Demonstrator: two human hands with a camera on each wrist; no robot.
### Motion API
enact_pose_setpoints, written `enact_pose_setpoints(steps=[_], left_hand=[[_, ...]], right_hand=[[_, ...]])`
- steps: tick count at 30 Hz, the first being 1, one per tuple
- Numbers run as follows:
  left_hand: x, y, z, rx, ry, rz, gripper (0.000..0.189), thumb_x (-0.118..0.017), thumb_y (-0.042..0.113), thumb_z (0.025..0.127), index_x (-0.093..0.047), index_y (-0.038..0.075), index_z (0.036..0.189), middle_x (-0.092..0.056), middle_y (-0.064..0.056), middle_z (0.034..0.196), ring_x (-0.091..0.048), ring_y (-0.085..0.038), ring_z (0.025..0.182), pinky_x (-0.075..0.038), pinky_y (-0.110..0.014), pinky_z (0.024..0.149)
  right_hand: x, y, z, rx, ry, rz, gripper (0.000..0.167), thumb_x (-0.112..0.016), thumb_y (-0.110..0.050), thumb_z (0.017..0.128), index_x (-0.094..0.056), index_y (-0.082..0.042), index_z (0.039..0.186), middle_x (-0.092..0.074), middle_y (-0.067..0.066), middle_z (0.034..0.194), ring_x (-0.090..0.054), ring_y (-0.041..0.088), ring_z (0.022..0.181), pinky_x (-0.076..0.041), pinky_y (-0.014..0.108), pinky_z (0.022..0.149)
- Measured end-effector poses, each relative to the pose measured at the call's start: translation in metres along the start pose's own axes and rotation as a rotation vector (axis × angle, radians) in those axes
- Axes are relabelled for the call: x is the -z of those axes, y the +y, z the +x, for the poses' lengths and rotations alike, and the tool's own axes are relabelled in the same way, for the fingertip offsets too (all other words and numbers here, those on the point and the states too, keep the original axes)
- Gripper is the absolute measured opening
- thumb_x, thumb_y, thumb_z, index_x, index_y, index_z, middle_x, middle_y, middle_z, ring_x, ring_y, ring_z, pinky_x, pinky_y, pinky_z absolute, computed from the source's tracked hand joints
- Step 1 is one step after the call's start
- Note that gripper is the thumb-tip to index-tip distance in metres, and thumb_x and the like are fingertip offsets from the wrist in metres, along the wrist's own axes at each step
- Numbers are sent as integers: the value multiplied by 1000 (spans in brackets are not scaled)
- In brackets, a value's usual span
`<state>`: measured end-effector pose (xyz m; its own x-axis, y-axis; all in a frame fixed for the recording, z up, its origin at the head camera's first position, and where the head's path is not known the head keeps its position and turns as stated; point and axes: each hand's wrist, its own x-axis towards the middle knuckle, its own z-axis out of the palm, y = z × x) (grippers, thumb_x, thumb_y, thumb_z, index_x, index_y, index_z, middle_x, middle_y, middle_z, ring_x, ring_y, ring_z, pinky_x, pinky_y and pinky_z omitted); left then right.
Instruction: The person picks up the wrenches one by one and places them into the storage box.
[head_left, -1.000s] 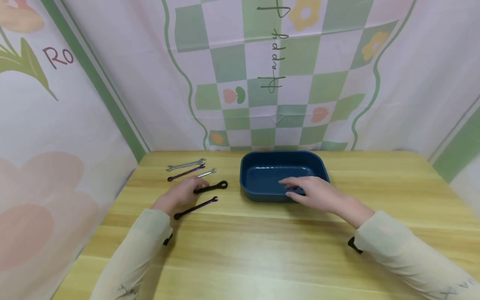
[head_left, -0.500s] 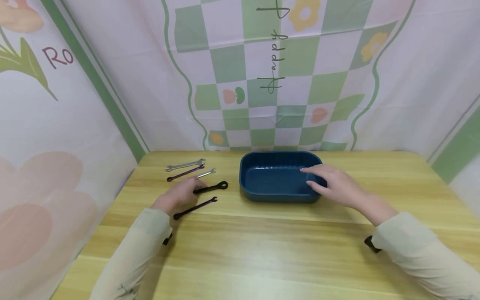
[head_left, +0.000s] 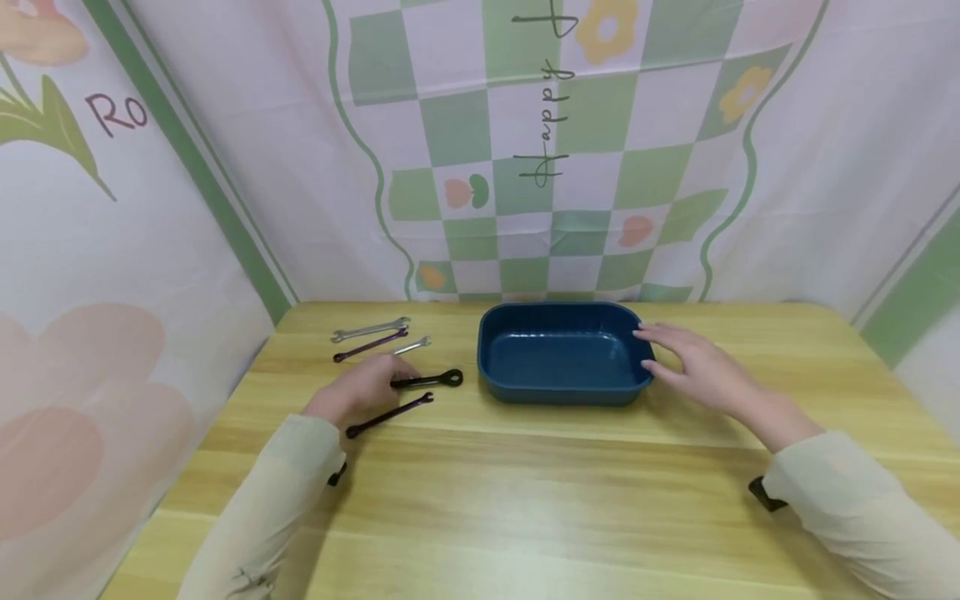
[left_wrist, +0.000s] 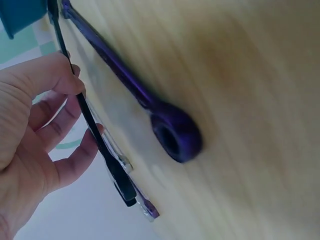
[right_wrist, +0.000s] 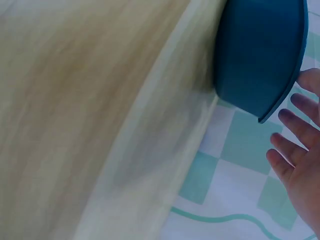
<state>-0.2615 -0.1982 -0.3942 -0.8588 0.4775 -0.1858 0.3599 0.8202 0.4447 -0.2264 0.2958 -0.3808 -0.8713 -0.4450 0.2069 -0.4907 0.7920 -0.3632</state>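
Fingers of the left hand [head_left: 363, 385] are pinched on a black metal ring-ended wrench [head_left: 427, 381], left of a dark blue rounded rectangular basin [head_left: 566, 397]; those of the right hand [head_left: 705, 368] are spread at its right rim. On the near side a dark purple metal wrench [head_left: 390, 415] is laid; beyond, a long silver open-ended wrench [head_left: 371, 330], a slender purple wrench [head_left: 371, 344] and a small silver wrench [head_left: 412, 346], partly covered by the left hand, are grouped on the pale wooden table [head_left: 525, 500].

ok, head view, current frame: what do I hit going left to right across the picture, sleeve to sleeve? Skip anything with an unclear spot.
Left sleeve → left hand → black wrench it holds → blue bin → right hand → right sleeve.
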Motion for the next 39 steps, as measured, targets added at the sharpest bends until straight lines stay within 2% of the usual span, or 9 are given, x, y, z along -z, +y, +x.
enact_pose_setpoints(steps=[2, 5, 9, 15, 21, 29, 35, 39], left_hand=[[4, 2, -1, -9, -5, -14, 60, -59, -17, 76, -69, 4, 131, -67, -12, 129, -60, -32, 122, -52, -44, 102], [12, 4, -2, -22, 5, -23, 61, -59, -18, 72, -69, 1, 130, -67, -15, 123, -63, -32, 112, -58, -39, 87], [21, 2, -1, -60, 26, 16, 57, -61, -18, 76, -69, 0, 130, -68, -15, 120, -63, -32, 107, -58, -37, 80], [30, 3, -3, -92, 57, 12, 47, -69, -12, 83, -69, -1, 129, -69, -18, 121, -65, -33, 108, -57, -43, 89], [37, 15, -1, -94, 88, 11, 43, -76, -2, 88, -69, 2, 130, -70, -15, 118, -64, -29, 104, -57, -41, 88], [44, 38, 11, -130, 51, 15, 58, -59, -17, 82, -67, 4, 135, -66, -14, 128, -61, -28, 110, -55, -38, 86], [50, 51, 22, -145, 37, 4, 54, -60, -14, 85, -66, 3, 136, -66, -15, 131, -62, -32, 117, -55, -40, 91], [52, 58, 30, -152, 51, 6, 52, -61, -13, 86, -67, 4, 135, -66, -14, 131, -62, -31, 116, -55, -40, 91]], right_hand=[[-1, 4, 0, -27, -10, 7, 56, -66, -24, 102, -50, 6, 147, -41, 31, 152, -32, 53, 142, -29, 69, 111], [-1, 9, -1, -72, -44, 30, 64, -62, -33, 104, -43, 6, 152, -35, 31, 157, -24, 54, 145, -24, 70, 113], [-1, 13, -4, -133, -102, 62, 73, -56, -42, 106, -32, 3, 158, -24, 31, 162, -17, 55, 147, -20, 75, 111], [-1, 14, -8, -151, -159, 114, 77, -55, -44, 106, -23, -2, 162, -15, 33, 163, -14, 57, 147, -18, 77, 110], [-4, 15, -7, -126, -191, 148, 81, -57, -43, 105, -19, -2, 163, -10, 25, 167, -15, 55, 148, -20, 73, 112], [-5, 14, -6, -110, -207, 137, 82, -58, -43, 104, -18, -4, 164, -7, 21, 169, -20, 54, 147, -23, 72, 112], [-5, 13, -4, -115, -217, 140, 83, -58, -43, 105, -16, -3, 164, -6, 21, 169, -19, 55, 146, -22, 72, 112], [-4, 12, -2, -115, -214, 132, 83, -59, -44, 104, -18, -2, 163, -9, 22, 168, -19, 56, 146, -22, 72, 112]])
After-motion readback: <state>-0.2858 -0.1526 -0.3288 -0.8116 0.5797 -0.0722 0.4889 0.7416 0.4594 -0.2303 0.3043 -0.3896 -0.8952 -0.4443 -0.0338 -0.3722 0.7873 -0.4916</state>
